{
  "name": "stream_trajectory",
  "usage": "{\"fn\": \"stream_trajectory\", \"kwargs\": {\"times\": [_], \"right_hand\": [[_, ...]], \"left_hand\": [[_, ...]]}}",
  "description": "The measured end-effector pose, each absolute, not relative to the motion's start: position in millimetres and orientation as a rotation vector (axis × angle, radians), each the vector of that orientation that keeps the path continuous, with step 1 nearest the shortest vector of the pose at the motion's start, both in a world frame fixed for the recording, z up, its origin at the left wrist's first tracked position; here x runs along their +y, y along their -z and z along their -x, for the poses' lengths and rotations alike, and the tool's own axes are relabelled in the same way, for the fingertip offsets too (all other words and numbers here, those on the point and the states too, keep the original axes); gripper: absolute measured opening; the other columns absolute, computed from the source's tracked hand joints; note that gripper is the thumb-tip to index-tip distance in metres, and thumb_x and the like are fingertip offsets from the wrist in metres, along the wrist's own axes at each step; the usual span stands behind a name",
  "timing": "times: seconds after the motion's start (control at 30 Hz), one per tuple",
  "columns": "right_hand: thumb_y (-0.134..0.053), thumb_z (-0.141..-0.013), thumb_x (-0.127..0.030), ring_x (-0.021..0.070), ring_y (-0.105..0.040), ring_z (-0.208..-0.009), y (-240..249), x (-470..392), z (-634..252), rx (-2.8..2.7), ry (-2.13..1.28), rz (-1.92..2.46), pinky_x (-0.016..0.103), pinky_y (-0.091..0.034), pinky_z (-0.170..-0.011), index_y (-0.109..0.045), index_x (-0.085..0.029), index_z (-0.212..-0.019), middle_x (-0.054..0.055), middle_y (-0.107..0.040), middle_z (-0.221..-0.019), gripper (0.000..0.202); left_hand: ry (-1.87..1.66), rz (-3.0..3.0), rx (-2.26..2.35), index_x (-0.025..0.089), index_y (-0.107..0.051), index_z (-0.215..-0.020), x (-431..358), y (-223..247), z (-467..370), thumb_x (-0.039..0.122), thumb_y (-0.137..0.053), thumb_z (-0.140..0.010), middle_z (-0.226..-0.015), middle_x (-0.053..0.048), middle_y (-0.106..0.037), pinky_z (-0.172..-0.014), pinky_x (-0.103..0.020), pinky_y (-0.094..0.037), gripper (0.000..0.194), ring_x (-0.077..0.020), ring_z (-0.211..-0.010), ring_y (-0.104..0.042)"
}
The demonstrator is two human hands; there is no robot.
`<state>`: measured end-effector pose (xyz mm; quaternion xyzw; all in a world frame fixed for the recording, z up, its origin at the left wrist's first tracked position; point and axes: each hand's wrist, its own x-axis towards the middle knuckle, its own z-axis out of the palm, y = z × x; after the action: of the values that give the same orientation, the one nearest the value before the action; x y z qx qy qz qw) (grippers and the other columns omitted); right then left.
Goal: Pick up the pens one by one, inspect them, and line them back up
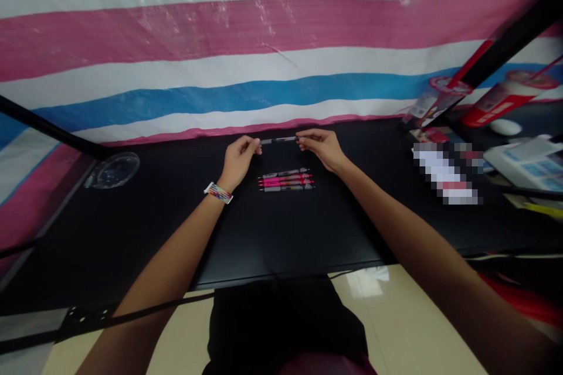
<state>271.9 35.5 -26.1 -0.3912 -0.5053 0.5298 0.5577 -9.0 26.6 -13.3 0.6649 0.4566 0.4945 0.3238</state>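
A dark and clear pen (278, 140) lies level between my two hands, near the back of the black table (281, 240). My left hand (241, 155) pinches its left end, and a colourful band circles that wrist. The pen's right end is pinched by the fingers of my right hand (323, 146). Just below, on the table, several pens lie side by side in a row: a grey one (285, 173) at the back, pink-red ones (285, 180) in the middle and another grey one (288, 188) at the front.
A clear round plastic lid (115, 170) lies at the left. At the right stand two drink cups (433, 102) (505, 99) with red straws, beside a white rounded object (505, 127), boxes and papers (528, 161). A striped sheet (264, 29) hangs behind the table.
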Motion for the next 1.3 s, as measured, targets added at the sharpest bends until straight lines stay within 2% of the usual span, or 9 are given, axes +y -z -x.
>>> {"fn": "stream_trajectory", "kwargs": {"times": [0.1, 0.2, 0.33, 0.47, 0.57, 0.67, 0.83, 1.03, 1.3], "right_hand": [[-0.1, -0.073, -0.038, 0.0189, -0.071, -0.079, 26.8, 36.0, -272.4, -1.179, -1.26, 0.89, 0.04, -0.061, -0.083, -0.091, -0.025, -0.098, 0.005, -0.082, -0.089, 0.03], [-0.1, -0.073, -0.034, 0.0178, -0.071, -0.078, 26.6, 36.2, -272.4, -1.168, -1.269, 0.867, 0.038, -0.06, -0.081, -0.091, -0.025, -0.097, 0.004, -0.082, -0.087, 0.028], [-0.099, -0.07, -0.034, 0.0187, -0.072, -0.078, 26.0, 36.4, -272.4, -1.167, -1.262, 0.881, 0.038, -0.061, -0.081, -0.091, -0.024, -0.097, 0.004, -0.082, -0.087, 0.03], [-0.099, -0.069, -0.04, 0.0198, -0.072, -0.078, 26.0, 36.1, -271.9, -1.175, -1.24, 0.919, 0.041, -0.063, -0.084, -0.089, -0.024, -0.097, 0.005, -0.081, -0.087, 0.034], [-0.098, -0.07, -0.041, 0.02, -0.072, -0.078, 26.6, 35.9, -271.3, -1.176, -1.227, 0.921, 0.042, -0.063, -0.084, -0.089, -0.024, -0.097, 0.005, -0.081, -0.087, 0.033], [-0.098, -0.071, -0.037, 0.0194, -0.072, -0.076, 27.4, 35.8, -270.6, -1.16, -1.218, 0.905, 0.041, -0.062, -0.081, -0.09, -0.024, -0.096, 0.005, -0.081, -0.085, 0.03], [-0.094, -0.073, -0.031, 0.019, -0.072, -0.075, 30.3, 36.8, -269.5, -1.14, -1.158, 0.908, 0.04, -0.061, -0.081, -0.09, -0.024, -0.096, 0.005, -0.082, -0.085, 0.024], [-0.086, -0.075, -0.034, 0.0231, -0.075, -0.083, 34.1, 40.0, -270.7, -1.135, -1.04, 0.962, 0.044, -0.065, -0.084, -0.086, -0.025, -0.096, 0.006, -0.081, -0.088, 0.023], [-0.081, -0.078, -0.035, 0.0235, -0.075, -0.083, 36.1, 42.4, -271.7, -1.166, -0.934, 1.028, 0.044, -0.065, -0.083, -0.083, -0.025, -0.097, 0.006, -0.08, -0.089, 0.022]], "left_hand": [[-1.274, -1.79, 1.245, 0.022, -0.071, -0.075, 25.6, 10.3, 9.0, 0.051, -0.061, -0.112, -0.067, -0.002, -0.069, -0.075, -0.033, -0.053, 0.048, -0.016, -0.067, -0.066], [-1.248, -1.811, 1.255, 0.022, -0.071, -0.074, 24.7, 8.2, 8.4, 0.055, -0.062, -0.111, -0.064, -0.001, -0.068, -0.071, -0.032, -0.051, 0.051, -0.0155, -0.064, -0.064], [-1.244, -1.799, 1.218, 0.022, -0.072, -0.077, 26.5, 10.7, 8.1, 0.049, -0.068, -0.108, -0.071, -0.002, -0.071, -0.076, -0.031, -0.053, 0.041, -0.016, -0.071, -0.068], [-1.318, -1.688, 1.158, 0.023, -0.078, -0.1, 31.0, 18.6, 9.6, 0.032, -0.08, -0.096, -0.088, -0.002, -0.077, -0.083, -0.032, -0.056, 0.01, -0.0176, -0.084, -0.073], [-1.358, -1.671, 1.123, 0.023, -0.079, -0.106, 32.6, 22.1, 10.0, 0.022, -0.084, -0.089, -0.098, -0.004, -0.079, -0.088, -0.032, -0.057, 0.018, -0.0179, -0.091, -0.074], [-1.361, -1.673, 1.129, 0.022, -0.077, -0.097, 31.7, 21.1, 9.1, 0.026, -0.08, -0.095, -0.09, -0.003, -0.078, -0.085, -0.031, -0.057, 0.006, -0.0165, -0.085, -0.073], [-1.364, -1.733, 1.17, 0.021, -0.069, -0.077, 31.2, 18.2, 8.8, 0.041, -0.066, -0.11, -0.072, -0.002, -0.07, -0.075, -0.03, -0.054, 0.039, -0.014, -0.07, -0.067], [-1.389, -1.645, 1.162, 0.022, -0.08, -0.101, 34.2, 22.0, 10.8, 0.026, -0.077, -0.098, -0.091, -0.004, -0.081, -0.084, -0.031, -0.06, 0.006, -0.0169, -0.086, -0.076], [-1.417, -1.628, 1.179, 0.024, -0.085, -0.107, 33.4, 20.6, 11.8, 0.024, -0.078, -0.095, -0.102, -0.007, -0.085, -0.089, -0.036, -0.064, 0.014, -0.0209, -0.096, -0.079]]}}
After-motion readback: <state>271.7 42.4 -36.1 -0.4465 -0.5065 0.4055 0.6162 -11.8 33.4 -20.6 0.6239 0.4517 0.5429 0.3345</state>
